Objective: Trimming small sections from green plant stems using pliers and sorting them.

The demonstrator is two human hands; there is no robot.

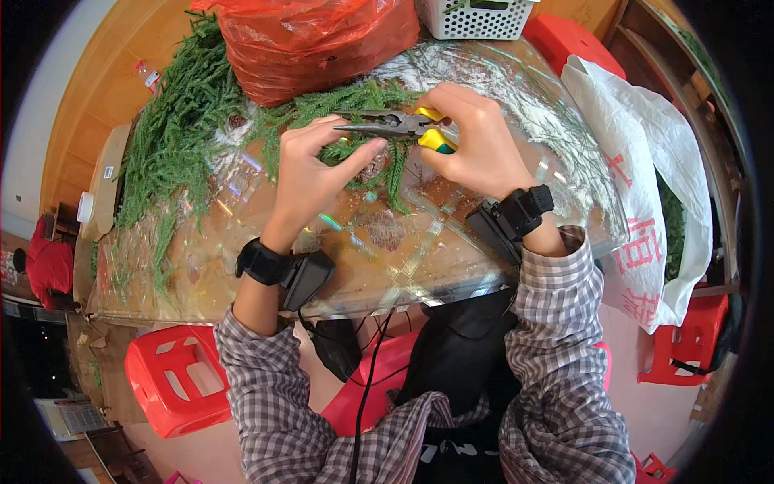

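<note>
Long-nose pliers (397,125) with yellow and green handles are gripped in my right hand (476,137). Their jaws are parted and point left, above green artificial pine sprigs (393,173). My left hand (313,165) is curled at a pine sprig beside the jaws, its thumb just below them; some of its fingers are hidden. A brown pine cone (372,168) shows partly under the pliers. On the near side of the table lies a flat brown round patch (385,231), seemingly under the clear cover.
A large heap of pine sprigs (173,121) covers the table's left. Behind my hands stand a red plastic bag (314,48) and a white basket (476,19). White powder (540,105) is scattered right. A white woven sack (637,161) hangs there; red stools (181,379) stand below.
</note>
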